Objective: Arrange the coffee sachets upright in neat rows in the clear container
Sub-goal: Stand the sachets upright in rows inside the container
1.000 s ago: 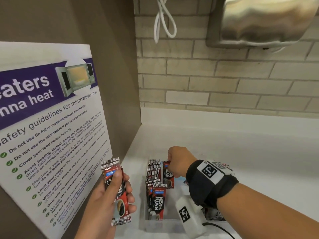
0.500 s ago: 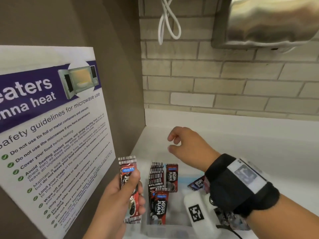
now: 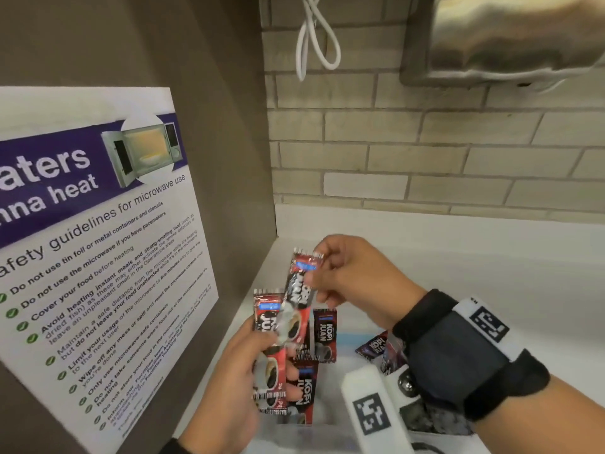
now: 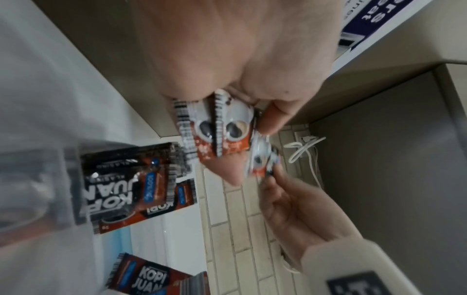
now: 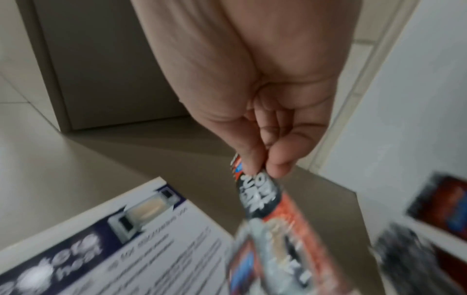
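Head view: my right hand [image 3: 357,280] pinches the top end of one coffee sachet [image 3: 299,299] between thumb and forefinger. The sachet hangs tilted, its lower end overlapping the bundle in my left hand [image 3: 229,388]. Right wrist view confirms the pinch: thumb and fingertip [image 5: 278,159] pressed together on the sachet's top edge, other fingers curled in.

Left grip: fingers wrapped round a small stack of sachets [image 3: 268,355], held upright. Left wrist view shows at least two in that stack [image 4: 215,127], bottom ends toward the camera; exact count unclear, blurred.

Both hands are above the clear container [image 3: 324,434], at its left end. Inside it: a row of sachets standing upright along the left side [image 3: 302,391], one more upright behind them [image 3: 324,335]. Further right, a few loose sachets [image 3: 376,347] lie tilted, partly hidden behind my right wrist band.

The container sits on the white worktop [image 3: 491,273], in the corner by the brown side panel. A microwave safety poster [image 3: 98,257] is fixed on that panel. Brick wall behind, white cable [image 3: 314,37] hanging, steel dispenser [image 3: 510,37] top right.
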### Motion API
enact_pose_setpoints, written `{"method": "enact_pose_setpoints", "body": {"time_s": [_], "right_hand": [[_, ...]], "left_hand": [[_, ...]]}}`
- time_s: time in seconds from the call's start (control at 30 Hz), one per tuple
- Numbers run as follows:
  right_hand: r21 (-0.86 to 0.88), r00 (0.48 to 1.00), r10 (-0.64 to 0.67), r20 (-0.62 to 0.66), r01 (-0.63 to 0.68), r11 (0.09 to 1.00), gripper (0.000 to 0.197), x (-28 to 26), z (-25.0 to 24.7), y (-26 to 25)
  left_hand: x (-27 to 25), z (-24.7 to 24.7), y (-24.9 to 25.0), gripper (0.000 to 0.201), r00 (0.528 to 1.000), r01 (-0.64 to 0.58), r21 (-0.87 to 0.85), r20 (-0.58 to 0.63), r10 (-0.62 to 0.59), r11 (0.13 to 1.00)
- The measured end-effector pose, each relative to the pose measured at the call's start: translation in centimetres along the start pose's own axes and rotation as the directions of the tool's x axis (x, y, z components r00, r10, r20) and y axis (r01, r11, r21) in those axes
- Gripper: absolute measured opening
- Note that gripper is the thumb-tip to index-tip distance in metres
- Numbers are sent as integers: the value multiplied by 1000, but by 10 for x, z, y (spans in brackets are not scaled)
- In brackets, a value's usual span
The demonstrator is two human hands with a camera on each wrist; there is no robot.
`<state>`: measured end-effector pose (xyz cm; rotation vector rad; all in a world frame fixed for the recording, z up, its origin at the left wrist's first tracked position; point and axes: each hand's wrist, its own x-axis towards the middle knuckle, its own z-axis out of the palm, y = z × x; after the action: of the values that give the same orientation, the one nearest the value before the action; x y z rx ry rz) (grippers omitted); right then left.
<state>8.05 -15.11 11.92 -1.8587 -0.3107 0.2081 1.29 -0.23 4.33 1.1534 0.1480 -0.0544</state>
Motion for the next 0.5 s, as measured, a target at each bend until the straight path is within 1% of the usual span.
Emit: {"method": "enact_pose_setpoints", "body": {"time_s": [0.03,0.07,0.13,0.17,0.23,0.3,0.37,0.43,0.5], "right_hand": [[4,998,-15,-53,16,1000,21,1,-7,-2],[-31,994,-31,-105,28,999,22,2,-14,-2],[-229,984,-67,-165,27,973,24,2,-23,4],[-354,985,-72,-156,13,935,23,2,-23,8],[-572,996,-34,-87,-22,820,22,3,-16,20],[-715,999,31,-24,-39,698,22,8,-7,34],[-782,996,86,-2,-55,621,22,15,0,45],[-798,992,122,-9,-80,597,21,21,4,54],[-795,990,139,-31,-108,597,20,25,8,61]], "left_hand": [[1,-3,0,18,1000,1,-35,-9,-1,999],[2,-6,-1,18,1000,-5,-56,-30,4,998],[3,-13,-2,20,997,-36,-84,-75,30,996],[4,-16,-2,20,996,-44,-99,-86,35,994],[4,-20,-2,18,995,-48,-113,-90,38,992],[4,-22,-3,18,995,-52,-110,-88,43,993],[3,-23,-3,19,996,-55,-107,-80,47,993],[1,-24,-2,19,996,-58,-109,-73,50,992],[-2,-25,-1,20,995,-65,-106,-80,56,992]]}}
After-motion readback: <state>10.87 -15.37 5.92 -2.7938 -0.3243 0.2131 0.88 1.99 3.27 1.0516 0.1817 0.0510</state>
